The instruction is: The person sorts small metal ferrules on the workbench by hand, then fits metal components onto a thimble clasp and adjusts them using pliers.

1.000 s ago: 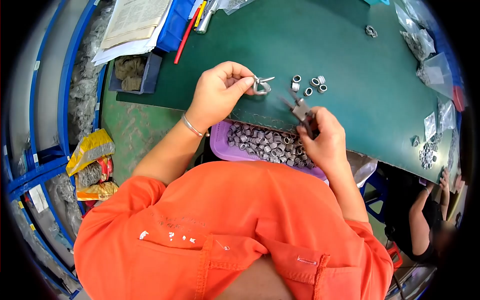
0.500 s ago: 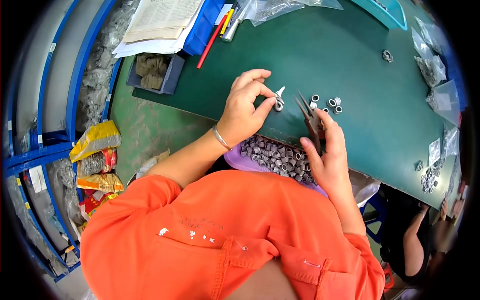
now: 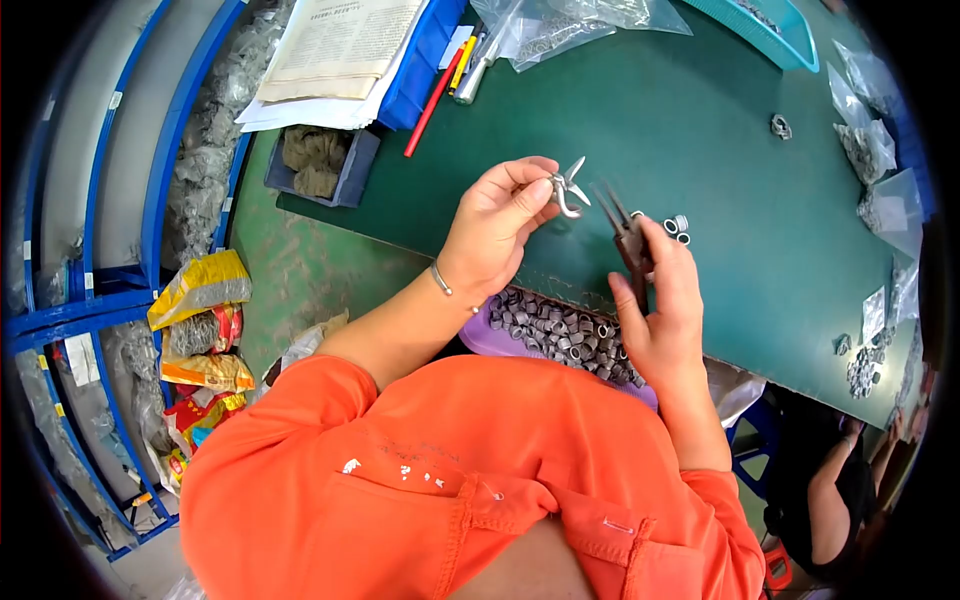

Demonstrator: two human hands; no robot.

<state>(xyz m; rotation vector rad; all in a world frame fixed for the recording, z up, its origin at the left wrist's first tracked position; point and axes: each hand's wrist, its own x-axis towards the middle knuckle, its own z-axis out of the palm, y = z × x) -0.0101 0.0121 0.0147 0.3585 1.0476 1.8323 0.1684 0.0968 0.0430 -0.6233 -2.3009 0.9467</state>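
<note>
My left hand is closed, with thumb and fingers pinching a small silver scissors-like tool. Its two pointed blades spread apart, and a curved handle part hangs below. My right hand is wrapped round dark needle-nose pliers, their thin jaws parted and pointing up at the silver tool without touching it. Just beyond the right fingers, a few small metal rings lie on the green table. Below both hands, a purple tub holds many grey metal rings.
Toward the back left are a blue bin with papers, a grey box with cloth, and a red pencil. A turquoise basket stands at the back right. Bagged metal parts line the right side, where another person's arm shows.
My left hand has turned and tightened its pinch, so the silver tool now shows two spread blades. The pliers stay in my right hand, slightly blurred. The whole view has shifted a little.
</note>
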